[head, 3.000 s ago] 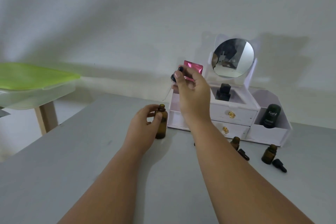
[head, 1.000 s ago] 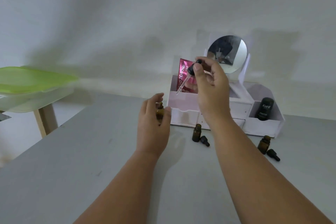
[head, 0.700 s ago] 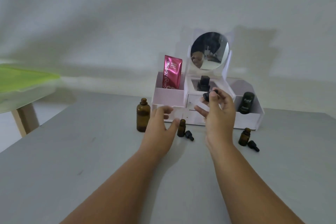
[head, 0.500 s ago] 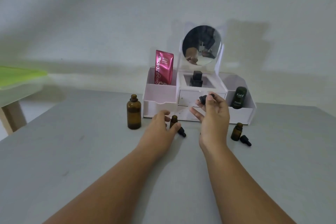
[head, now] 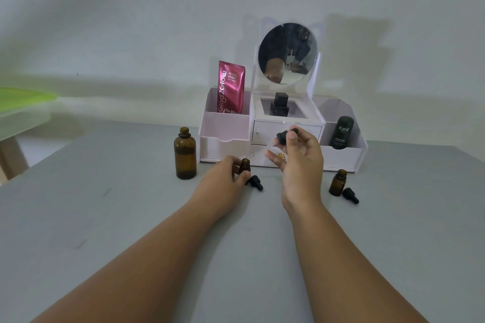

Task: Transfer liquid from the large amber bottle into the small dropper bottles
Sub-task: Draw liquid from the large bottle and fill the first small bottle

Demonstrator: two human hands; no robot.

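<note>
The right hand (head: 301, 165) pinches the dropper (head: 283, 136) by its black bulb, glass tip angled down-left toward the small dropper bottle (head: 244, 165) gripped by the left hand (head: 225, 176), with the large amber bottle (head: 185, 157) standing uncapped left of that grip.

Table (head: 110, 217) lies open near the hands; white organizer (head: 343, 157) walls off the far edge.
</note>
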